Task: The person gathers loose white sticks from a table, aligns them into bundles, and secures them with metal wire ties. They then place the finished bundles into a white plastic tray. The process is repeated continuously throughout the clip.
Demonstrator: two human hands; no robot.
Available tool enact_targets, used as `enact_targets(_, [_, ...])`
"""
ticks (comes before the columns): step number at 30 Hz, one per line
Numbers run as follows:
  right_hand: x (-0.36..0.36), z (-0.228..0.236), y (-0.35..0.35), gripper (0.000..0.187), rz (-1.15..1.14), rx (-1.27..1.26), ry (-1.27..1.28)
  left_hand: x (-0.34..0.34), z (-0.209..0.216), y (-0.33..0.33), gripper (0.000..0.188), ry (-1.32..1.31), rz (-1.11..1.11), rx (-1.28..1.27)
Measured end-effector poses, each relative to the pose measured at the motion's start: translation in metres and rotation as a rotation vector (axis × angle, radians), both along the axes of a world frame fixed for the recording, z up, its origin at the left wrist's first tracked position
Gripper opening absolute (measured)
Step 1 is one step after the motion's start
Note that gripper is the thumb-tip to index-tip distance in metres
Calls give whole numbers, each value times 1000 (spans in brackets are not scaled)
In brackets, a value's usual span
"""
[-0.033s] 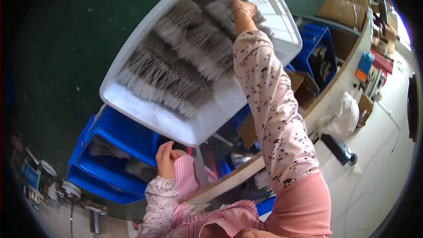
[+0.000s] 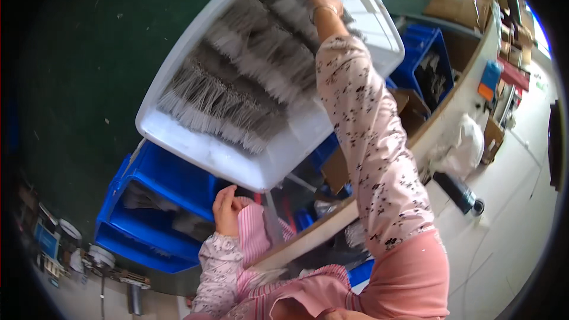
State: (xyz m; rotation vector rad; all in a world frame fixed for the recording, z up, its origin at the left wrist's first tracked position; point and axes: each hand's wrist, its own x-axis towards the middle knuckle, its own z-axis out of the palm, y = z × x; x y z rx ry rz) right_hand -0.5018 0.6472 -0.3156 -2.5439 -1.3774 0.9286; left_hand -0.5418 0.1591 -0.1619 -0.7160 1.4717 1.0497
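A large white plastic tub (image 2: 195, 153) stands tilted before me. Rows of thin, wire-like pieces (image 2: 222, 98) fill much of it, grey with loop-like upper ends and whitish lower parts. Across the tub's far right part reaches my right hand (image 2: 326, 10), closed around a grey bundle of these pieces; the thumb shows, while most other fingers are hidden. My left hand (image 2: 225, 208) is just below the tub's near corner, beside a blue bin (image 2: 172, 172). Its fingers are loosely bent and nothing shows in them.
Similar pale pieces lie in the stacked blue bins at left. To the right, another blue bin (image 2: 422, 53) and cardboard boxes (image 2: 459, 9) stand behind a curved-looking bench edge (image 2: 441, 115). A white plastic bag (image 2: 465, 145) and a dark cylinder (image 2: 456, 194) are farther right.
The view has shifted slightly, so the bins and bench sit a little differently in the picture. Both hands stay in nearly the same places at the tub.
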Motion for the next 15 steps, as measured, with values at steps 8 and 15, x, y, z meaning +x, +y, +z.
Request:
enact_targets(8, [93, 212, -15, 33, 391, -314, 618, -1, 57, 12, 25, 41, -139, 220])
enact_targets(15, [322, 378, -163, 35, -47, -94, 786, 16, 112, 11, 24, 143, -390, 341])
